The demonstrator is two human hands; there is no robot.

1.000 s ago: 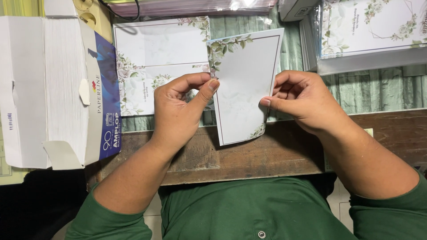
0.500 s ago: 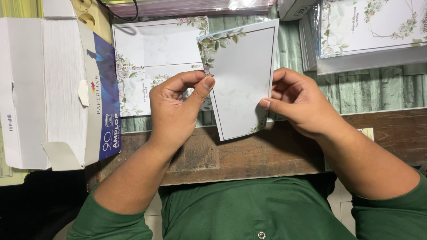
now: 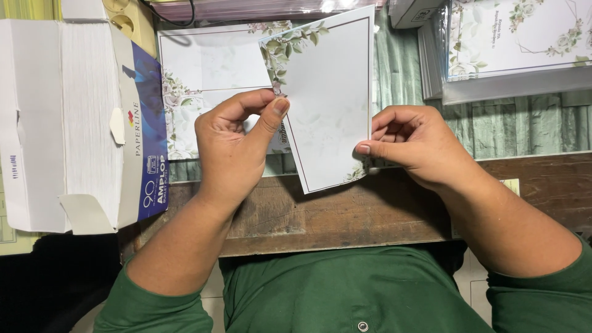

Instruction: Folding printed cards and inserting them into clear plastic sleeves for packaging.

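Note:
I hold a white card (image 3: 330, 102) with a thin dark border and green leaf corners, tilted up in front of me. My left hand (image 3: 237, 148) pinches its left edge between thumb and fingers. My right hand (image 3: 413, 145) grips its right lower edge with the fingertips. Behind the card, a stack of floral-printed sheets (image 3: 203, 80) lies flat on the green surface.
An open white and blue box (image 3: 74, 123) full of white envelopes stands at the left. A clear-wrapped stack of floral cards (image 3: 512, 49) sits at the upper right. A worn wooden board (image 3: 345, 216) runs along the near edge.
The card has risen and moved away from me, both hands lifting with it; its top edge now reaches the upper border of the view.

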